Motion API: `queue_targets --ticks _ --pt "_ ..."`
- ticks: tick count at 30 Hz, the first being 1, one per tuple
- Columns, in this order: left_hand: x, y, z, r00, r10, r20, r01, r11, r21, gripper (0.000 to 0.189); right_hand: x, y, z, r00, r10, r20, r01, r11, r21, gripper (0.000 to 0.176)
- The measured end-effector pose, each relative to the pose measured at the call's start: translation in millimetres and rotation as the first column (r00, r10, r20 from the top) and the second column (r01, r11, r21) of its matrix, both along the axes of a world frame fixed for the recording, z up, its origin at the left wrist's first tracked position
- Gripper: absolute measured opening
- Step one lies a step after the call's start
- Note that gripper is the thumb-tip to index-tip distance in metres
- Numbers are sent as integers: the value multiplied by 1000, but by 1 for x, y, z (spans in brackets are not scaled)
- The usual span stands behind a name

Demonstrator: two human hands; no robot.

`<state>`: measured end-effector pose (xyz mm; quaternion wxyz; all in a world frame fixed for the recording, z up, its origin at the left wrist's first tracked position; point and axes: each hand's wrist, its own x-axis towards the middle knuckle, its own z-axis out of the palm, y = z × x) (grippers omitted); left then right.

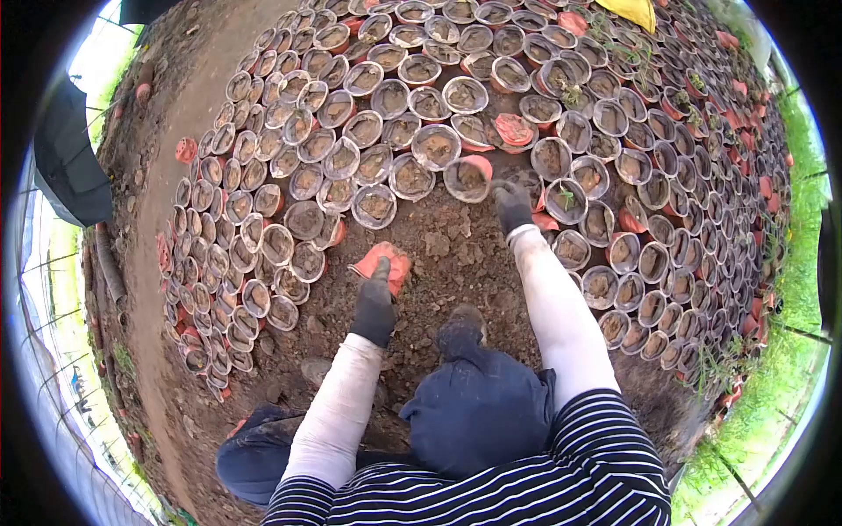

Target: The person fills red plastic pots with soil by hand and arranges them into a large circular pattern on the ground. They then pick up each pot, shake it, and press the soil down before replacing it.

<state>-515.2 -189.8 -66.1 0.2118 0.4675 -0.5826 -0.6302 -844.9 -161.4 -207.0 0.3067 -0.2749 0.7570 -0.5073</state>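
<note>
My left hand [376, 309], in a dark glove, holds a soft red plastic pot [396, 270] low over the loose soil. The pot looks crumpled, and its opening does not show. Farther forward, my right hand [512, 207], also gloved, has its fingers at the right rim of a tilted pot [467, 181] with soil in it. That pot sits at the near edge of the packed rows, beside a soil-filled pot [437, 147]. Its red side shows at the top right. The right fingertips are partly hidden.
Rows of soil-filled pots [374, 206] spread ahead and to both sides. A flattened red pot [514, 130] lies on top of them. A small green seedling [567, 198] grows in one pot. Bare clods [438, 245] lie between my hands, and a dirt path [162, 228] runs at left.
</note>
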Motion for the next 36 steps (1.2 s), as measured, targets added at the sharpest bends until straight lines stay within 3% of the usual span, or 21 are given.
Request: queue_targets --ticks 1,2,5,7,9,10,12,13,15,16,17,19,21,22,23,25,26,29,30,33,36 --pt "-8 3 10 997 71 15 -71 997 8 40 6 12 11 998 38 49 -33 993 -110 22" --pt "-13 4 19 995 81 57 -82 997 1 39 18 18 28 999 -12 -31 8 993 -121 27" --pt "-27 5 41 972 0 235 9 999 -39 37 28 11 62 974 -160 -160 170 984 48 44" --pt "-40 14 41 993 113 45 -116 991 70 39 30 9 53 975 -87 -203 96 995 36 55" --pt "-44 17 34 991 104 -78 -92 985 148 35 34 -3 44 969 4 -247 0 1000 16 66" --pt "-38 13 24 993 41 -110 -24 988 151 31 27 -8 56 954 186 -237 -153 976 153 75" --pt "-19 2 -1 989 -22 -144 36 995 92 21 28 -18 48 927 220 -305 -227 974 11 77" --pt "-18 7 -6 993 34 -116 -27 998 62 22 27 -28 26 967 245 -74 -256 944 -209 79" --pt "-25 20 -12 977 208 -40 -208 978 20 28 29 -18 4 937 180 -299 -166 984 72 81" --pt "-27 22 -9 949 314 0 -314 949 10 35 30 -16 57 885 457 -90 -404 849 342 79" --pt "-27 19 7 955 290 60 -290 957 -2 37 47 -19 62 711 597 -372 -425 786 450 72" --pt "-29 19 39 965 221 140 -226 974 19 42 77 -6 69 586 399 -705 -380 904 195 71" --pt "-28 16 53 974 140 178 -155 985 70 48 92 -3 36 687 411 -599 -505 863 13 71" --pt "-28 19 40 973 201 109 -211 974 87 47 97 -6 30 728 425 -538 -549 832 -86 72" --pt "-25 20 28 964 261 41 -264 958 110 47 96 -5 25 750 439 -495 -532 845 -56 73" --pt "-22 17 44 955 279 105 -292 944 150 33 94 -5 27 790 460 -405 -498 867 13 76" --pt "-21 16 50 949 283 138 -305 936 174 28 92 -6 27 828 422 -368 -484 871 -90 76" --pt "-5 14 2 904 427 -19 -399 859 321 34 88 3 77 795 554 -249 -538 832 136 75" --pt "0 14 -5 920 392 -7 -375 884 281 35 88 8 77 780 522 -344 -528 845 84 72" --pt "22 16 -33 961 272 58 -277 954 114 36 94 22 116 643 683 -348 -519 722 457 74" --pt "31 21 -49 965 211 157 -216 976 15 38 105 38 84 624 725 -291 -513 661 547 78"
